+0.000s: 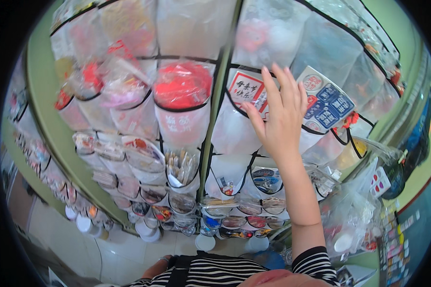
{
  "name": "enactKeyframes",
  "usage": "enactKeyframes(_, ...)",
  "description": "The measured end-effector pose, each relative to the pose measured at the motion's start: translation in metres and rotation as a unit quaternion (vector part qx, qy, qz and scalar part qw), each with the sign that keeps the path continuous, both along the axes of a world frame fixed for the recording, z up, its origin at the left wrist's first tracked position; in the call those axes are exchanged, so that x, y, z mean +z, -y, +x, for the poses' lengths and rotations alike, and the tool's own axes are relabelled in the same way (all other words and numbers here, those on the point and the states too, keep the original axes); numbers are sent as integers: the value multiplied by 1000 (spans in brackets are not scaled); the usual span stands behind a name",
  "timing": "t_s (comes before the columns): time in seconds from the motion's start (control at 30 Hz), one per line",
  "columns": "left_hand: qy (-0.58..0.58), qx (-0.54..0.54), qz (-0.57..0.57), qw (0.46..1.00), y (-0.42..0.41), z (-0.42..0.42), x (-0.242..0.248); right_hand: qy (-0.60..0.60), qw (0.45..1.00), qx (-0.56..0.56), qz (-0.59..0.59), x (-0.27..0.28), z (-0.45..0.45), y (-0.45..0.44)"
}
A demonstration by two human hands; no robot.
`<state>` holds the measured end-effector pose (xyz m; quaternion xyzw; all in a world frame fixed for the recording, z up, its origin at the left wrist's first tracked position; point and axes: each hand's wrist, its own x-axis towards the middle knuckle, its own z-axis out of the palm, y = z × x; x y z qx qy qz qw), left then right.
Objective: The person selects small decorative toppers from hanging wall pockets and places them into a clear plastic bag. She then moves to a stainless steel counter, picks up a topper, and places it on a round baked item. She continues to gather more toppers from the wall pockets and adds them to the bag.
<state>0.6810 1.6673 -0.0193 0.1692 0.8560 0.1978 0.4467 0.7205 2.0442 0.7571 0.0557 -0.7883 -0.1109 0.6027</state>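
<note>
My right hand is raised with its fingers spread, in front of a hanging organizer with clear pockets. Nothing is in its grasp, and whether it touches a pocket I cannot tell. Left of the fingers, a red-and-white card with writing stands in a pocket. Just right of them, stickers or cards in blue and white, also printed, stick up out of another pocket. My left hand is mostly hidden against my striped shirt at the bottom; only a bit by the wristband shows.
A green upright strip parts the pocket panels. Left of it are a pocket of red packets and one of wooden sticks. Clear plastic bags hang at right. White round-lidded tubs stand low by the tiled floor.
</note>
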Motion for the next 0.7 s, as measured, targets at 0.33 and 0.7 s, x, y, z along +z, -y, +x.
enactKeyframes(0.33, 16, -50, -10, 999, 19, -74, 6, -41, 998, -31, 36, 40, -50, 7)
enactKeyframes(0.7, -41, -114, -1, 993, 31, -29, -6, 42, 996, 79, -2, 1, -18, 44)
